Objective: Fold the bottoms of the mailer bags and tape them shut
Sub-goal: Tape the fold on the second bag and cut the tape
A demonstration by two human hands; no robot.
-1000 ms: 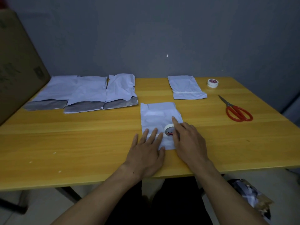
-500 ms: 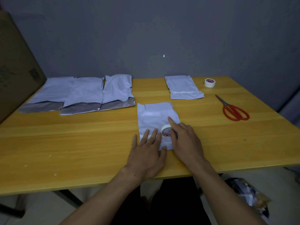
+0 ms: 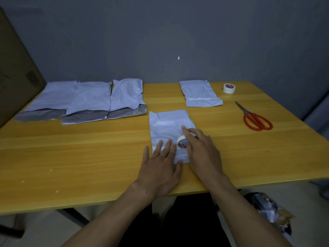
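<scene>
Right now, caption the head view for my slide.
Left hand presses a mailer bag flat while the right hand holds a tape roll on it.

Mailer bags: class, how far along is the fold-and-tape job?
Done: one white plastic mailer bag at the back, a tape strip across its fold. In hand: the left hand presses the nearest white bag flat while the right hand holds a white tape roll on it. Left: three white bags, grey insides showing.

The head view looks forward and down from over the near edge of the desk (image 3: pixel 80 157) toward its far edge and the wall (image 3: pixel 160 32), close above the left hand (image 3: pixel 160 168) and right hand (image 3: pixel 201 154).
</scene>
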